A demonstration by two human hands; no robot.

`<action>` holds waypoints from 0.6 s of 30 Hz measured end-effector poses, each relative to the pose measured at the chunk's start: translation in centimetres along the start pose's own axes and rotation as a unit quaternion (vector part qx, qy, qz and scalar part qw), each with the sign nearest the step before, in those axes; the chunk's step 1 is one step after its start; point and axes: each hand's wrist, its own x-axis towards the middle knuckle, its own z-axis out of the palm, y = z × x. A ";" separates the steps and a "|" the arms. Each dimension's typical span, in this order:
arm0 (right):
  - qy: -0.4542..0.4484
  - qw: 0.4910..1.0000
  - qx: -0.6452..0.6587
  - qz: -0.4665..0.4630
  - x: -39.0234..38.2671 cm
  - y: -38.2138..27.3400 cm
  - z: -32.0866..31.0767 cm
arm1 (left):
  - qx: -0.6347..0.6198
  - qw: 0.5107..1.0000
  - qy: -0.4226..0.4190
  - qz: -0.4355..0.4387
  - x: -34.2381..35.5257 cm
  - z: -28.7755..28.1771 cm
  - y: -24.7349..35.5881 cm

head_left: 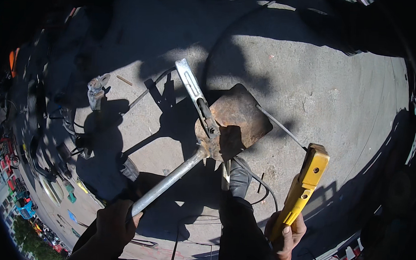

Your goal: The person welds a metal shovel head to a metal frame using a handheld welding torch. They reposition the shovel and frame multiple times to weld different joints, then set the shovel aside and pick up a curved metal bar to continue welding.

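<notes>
My left hand (116, 221) is wrapped round the lower end of a grey metal pipe (170, 180). The pipe's upper end meets a rough, rusty joint on a flat brown steel plate (239, 114). A shiny slotted metal channel (190, 82) rises from that joint, tilted to the upper left. In my right hand (288, 233) is a yellow welding electrode holder (304, 187), gripped by its lower part. A thin welding rod (282, 125) runs from the holder's tip to the plate's right edge; I cannot tell whether it touches.
A black boot (241, 177) stands just below the plate, beside a dark cable (261, 182). A metal clamp-like piece (96, 92) and a short rod (124, 80) lie on the concrete (323, 84). Assorted tools and parts crowd the left side. Strong shadows cover much of the ground.
</notes>
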 end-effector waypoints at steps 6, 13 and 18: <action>-0.005 0.997 -0.037 0.063 -0.6 0.2 -2.0 | 0.003 1.000 0.000 -0.004 0.7 2.5 -1.9; 0.021 0.997 0.024 0.063 -1.0 0.5 -3.0 | 0.018 0.998 0.042 0.035 1.0 4.9 -5.3; 0.051 0.992 0.103 0.053 -0.3 0.0 -2.9 | -0.012 0.995 0.079 0.053 1.7 4.6 -5.8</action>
